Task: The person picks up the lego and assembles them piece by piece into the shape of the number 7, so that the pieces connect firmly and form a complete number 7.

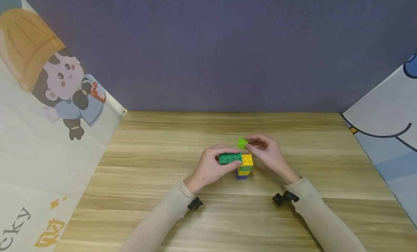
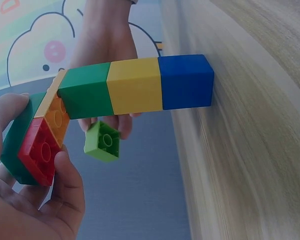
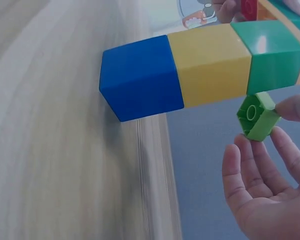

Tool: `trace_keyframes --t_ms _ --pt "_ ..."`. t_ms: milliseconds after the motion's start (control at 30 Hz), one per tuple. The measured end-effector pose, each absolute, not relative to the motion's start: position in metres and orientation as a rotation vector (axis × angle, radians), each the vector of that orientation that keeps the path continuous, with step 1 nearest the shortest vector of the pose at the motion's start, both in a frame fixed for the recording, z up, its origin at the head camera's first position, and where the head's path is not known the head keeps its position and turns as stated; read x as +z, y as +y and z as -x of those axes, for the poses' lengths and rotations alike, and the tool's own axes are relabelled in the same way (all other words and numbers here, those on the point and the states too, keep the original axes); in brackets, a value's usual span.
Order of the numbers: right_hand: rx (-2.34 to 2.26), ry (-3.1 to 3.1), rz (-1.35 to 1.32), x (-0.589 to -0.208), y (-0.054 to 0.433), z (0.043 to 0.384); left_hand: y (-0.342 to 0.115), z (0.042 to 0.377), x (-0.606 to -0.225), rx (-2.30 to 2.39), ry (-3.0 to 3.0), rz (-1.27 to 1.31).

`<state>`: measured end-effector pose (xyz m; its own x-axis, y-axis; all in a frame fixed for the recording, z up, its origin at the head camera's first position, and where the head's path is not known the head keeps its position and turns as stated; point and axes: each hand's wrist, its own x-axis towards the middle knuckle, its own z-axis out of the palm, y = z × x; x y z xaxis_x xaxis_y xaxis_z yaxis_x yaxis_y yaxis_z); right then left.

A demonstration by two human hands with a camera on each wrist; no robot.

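Observation:
A tower of toy building bricks stands on the table, with a blue brick (image 2: 186,82) at its foot, then a yellow brick (image 2: 135,86) and a green brick (image 2: 86,90). A thin yellow brick (image 1: 247,159) lies across the top, studs up. Beside it, overhanging to the left, is a thin red brick (image 2: 39,150) under a long dark green brick (image 1: 226,158). My left hand (image 1: 209,168) grips this overhanging part between thumb and fingers. Just beyond the tower, my right hand (image 1: 272,156) pinches a small lime green brick (image 3: 259,117), its hollow underside facing the table.
The wood-grain table (image 1: 156,147) stretches out around the tower. A dark blue-grey panel (image 1: 208,53) rises behind its back edge. Printed cartoon panels flank it, one on the left (image 1: 39,154) and one on the right (image 1: 384,110).

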<state>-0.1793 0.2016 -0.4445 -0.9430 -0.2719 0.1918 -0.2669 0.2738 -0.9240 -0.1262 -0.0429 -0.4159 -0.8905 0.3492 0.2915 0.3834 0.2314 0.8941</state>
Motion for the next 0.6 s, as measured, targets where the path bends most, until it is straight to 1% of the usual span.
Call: trace_keyframes --t_ms 600 --pt "-1.873 2.473 0.525 -0.435 0.205 0.158 -0.044 0.126 -0.415 -1.838 -2.439 0.709"
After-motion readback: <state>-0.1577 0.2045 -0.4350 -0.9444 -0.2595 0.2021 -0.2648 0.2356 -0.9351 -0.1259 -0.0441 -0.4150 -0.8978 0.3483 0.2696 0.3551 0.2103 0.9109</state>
